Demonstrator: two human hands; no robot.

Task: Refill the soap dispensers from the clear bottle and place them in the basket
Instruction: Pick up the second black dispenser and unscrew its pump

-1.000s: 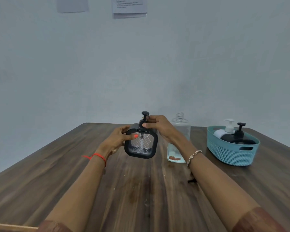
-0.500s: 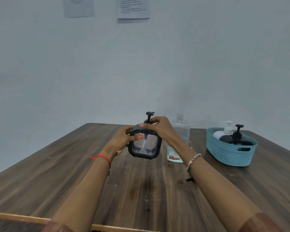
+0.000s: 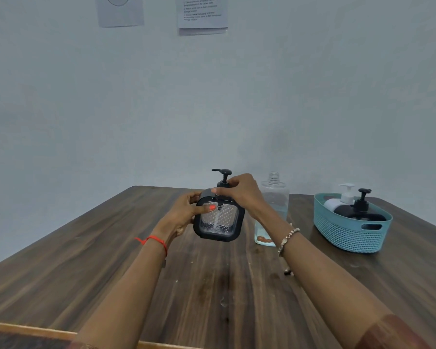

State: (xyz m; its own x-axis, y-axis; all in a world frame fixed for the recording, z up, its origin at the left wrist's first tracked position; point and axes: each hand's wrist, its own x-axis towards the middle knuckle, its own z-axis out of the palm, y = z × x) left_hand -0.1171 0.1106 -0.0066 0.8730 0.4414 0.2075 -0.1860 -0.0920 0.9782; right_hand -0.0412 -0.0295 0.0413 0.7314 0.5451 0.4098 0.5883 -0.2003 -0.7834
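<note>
**Pump collar in the fingers, basket off to the right**

Pinching the black collar (image 3: 222,183) under the pump (image 3: 223,173) with the fingers (image 3: 220,190) of the right hand (image 3: 241,196), curled round it from above. Gripping the square dispenser (image 3: 219,226) from its left side with the left hand (image 3: 184,215), thumb pressed flat on the clear dotted window. Holding it upright in the air, a little above the wooden surface (image 3: 86,260), long axis vertical, spout turned to the left. Probably closing the pump after the filling; direction of the turning impossible to read from one look, and level behind the window hard to read too.

Just behind the right wrist, and partly hidden by it: the clear bottle (image 3: 275,195), cap off, only a little bluish liquid at the bottom. Farther right, well apart from both hands: the teal basket (image 3: 347,235), with a white dispenser (image 3: 336,204) and a black dispenser (image 3: 360,214) already inside.

For the coming move, to the right from the fingers, so nearer to the right hand. Better to keep the square dispenser upright and to pass in front of the open bottle, so as not to knock it over.
</note>
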